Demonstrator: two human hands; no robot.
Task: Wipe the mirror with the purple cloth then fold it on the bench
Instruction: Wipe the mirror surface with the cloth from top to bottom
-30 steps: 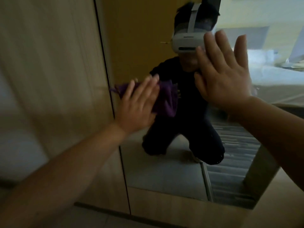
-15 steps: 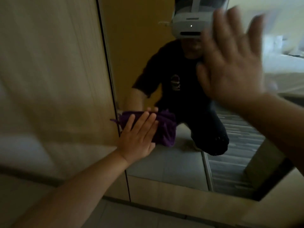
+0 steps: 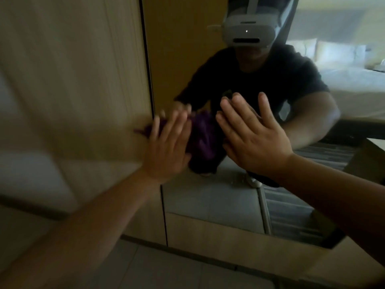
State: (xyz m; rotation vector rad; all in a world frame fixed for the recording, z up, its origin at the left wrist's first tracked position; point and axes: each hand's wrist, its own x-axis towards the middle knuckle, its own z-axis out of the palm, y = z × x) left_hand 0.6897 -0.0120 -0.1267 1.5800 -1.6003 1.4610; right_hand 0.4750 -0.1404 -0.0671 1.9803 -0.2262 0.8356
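My flat, spread left hand (image 3: 166, 147) presses the soft, light purple cloth (image 3: 201, 138); I judge its bunched middle easiest to grab.

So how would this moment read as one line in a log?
stage: wiping | left hand: flat, pressing purple cloth on mirror | right hand: open against the glass | fold: not yet
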